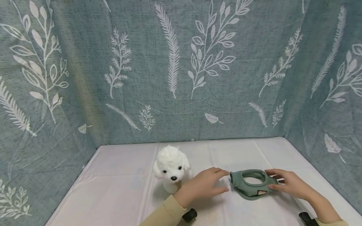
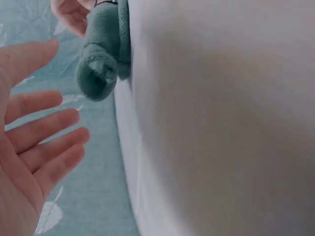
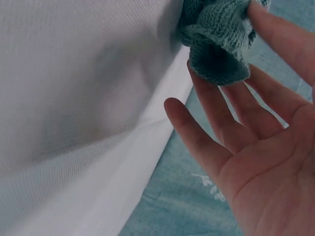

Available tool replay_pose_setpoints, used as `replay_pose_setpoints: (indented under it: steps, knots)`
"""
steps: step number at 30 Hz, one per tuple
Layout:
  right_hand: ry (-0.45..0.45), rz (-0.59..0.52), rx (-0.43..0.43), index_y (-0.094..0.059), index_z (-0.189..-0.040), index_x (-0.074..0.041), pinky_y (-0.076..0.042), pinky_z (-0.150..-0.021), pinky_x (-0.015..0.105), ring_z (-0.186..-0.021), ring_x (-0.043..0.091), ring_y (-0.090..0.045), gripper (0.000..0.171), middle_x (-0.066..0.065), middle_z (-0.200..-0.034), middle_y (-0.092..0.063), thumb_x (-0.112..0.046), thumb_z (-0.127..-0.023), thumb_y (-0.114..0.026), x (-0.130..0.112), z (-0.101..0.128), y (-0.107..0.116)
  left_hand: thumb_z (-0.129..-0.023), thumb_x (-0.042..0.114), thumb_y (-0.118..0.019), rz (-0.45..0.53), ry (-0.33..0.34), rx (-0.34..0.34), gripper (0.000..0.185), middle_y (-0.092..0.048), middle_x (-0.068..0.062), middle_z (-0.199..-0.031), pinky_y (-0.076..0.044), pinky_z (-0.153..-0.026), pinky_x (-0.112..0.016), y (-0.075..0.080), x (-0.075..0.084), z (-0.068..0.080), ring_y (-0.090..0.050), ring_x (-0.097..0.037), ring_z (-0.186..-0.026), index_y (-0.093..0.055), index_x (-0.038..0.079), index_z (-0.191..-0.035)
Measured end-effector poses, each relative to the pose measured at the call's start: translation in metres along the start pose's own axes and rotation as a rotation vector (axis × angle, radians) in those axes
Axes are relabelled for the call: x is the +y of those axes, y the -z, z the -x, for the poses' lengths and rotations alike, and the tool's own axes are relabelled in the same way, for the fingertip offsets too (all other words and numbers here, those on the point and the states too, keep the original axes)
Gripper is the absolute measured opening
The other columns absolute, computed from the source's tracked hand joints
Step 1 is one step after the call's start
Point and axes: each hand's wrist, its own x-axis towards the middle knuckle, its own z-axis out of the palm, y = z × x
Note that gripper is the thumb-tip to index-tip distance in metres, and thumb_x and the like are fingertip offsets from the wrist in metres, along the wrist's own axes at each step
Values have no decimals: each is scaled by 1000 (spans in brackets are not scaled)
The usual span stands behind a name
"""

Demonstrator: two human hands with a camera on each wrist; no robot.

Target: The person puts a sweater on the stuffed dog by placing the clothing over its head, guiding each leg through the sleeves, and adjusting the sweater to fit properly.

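Note:
A small green knit sweater (image 1: 250, 187) with a round neck opening and a label lies on the white tabletop. My right hand (image 1: 292, 184) holds its right end, thumb on the near side and fingers on the far side. In the right wrist view, the sweater's open cuff (image 3: 219, 61) hangs between the thumb and spread fingers of the right hand (image 3: 266, 152). To the sweater's left, my left hand (image 1: 202, 185) is apart from it, fingers extended; the left wrist view shows the same gap between the left hand (image 2: 29, 132) and the other cuff (image 2: 98, 73).
A white plush dog (image 1: 171, 164) stands on the white tabletop (image 1: 113, 188), just behind and left of my left hand and partly hidden by it. Blue-green leaf-patterned cloth (image 1: 181, 78) hangs around the back and sides.

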Motion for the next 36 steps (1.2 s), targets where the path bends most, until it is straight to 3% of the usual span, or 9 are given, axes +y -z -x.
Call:
replay_pose_setpoints:
  steps: [8, 12, 15, 24, 28, 36]
  knots:
    - [-31, -53, 5, -60, -121, 0, -54, -71, 23, -90, 7, -64, 51, 19, -115, -63, -31, -82, -73, 1, 0, 0, -91, 44, -60, 24, 113, -2, 52, -58, -1, -128, -47, -93, -23, -17, 9, -32, -56, -13, -116, -52, 14, -134]
    - [-53, -64, 20, -64, -116, -3, -53, -70, 21, -85, -2, -60, 44, 15, -110, -66, -30, -83, -73, -2, -1, 0, -89, 42, -64, 18, 175, -10, 52, -60, -1, -125, -47, -91, -21, -21, 15, -42, -57, -12, -114, -54, 14, -132]
    - [-71, -78, 26, -66, -113, -7, -53, -70, 21, -83, -5, -59, 40, 12, -107, -67, -33, -83, -71, -5, -2, 1, -87, 37, -68, 15, 196, 19, 44, -64, 1, -115, -48, -84, -17, -24, 19, -46, -60, -9, -103, -60, 14, -124]
    - [-67, -83, 68, -69, -105, -14, -52, -68, 22, -81, -5, -58, 29, 2, -98, -69, -34, -84, -70, -11, -2, 3, -85, 20, -71, 117, 269, 135, 17, -60, 6, -83, -40, -60, -12, -32, 21, -50, -51, 0, -69, -68, 13, -100]
    - [-71, -104, 84, -68, -105, -16, -51, -65, 23, -78, -2, -58, 26, -3, -95, -68, -33, -86, -69, -12, -2, 5, -84, 13, -70, 155, 259, 190, 9, -56, 8, -75, -38, -57, -11, -32, 18, -50, -45, 0, -64, -69, 13, -93]
    - [-59, -195, 124, -67, -108, -13, -53, -66, 25, -81, 2, -63, 23, -6, -96, -68, -26, -89, -67, -31, -3, 15, -84, 12, -69, 190, 219, 332, 6, -56, 9, -76, -39, -60, -9, -7, 25, -35, -51, 0, -68, -66, 17, -86]
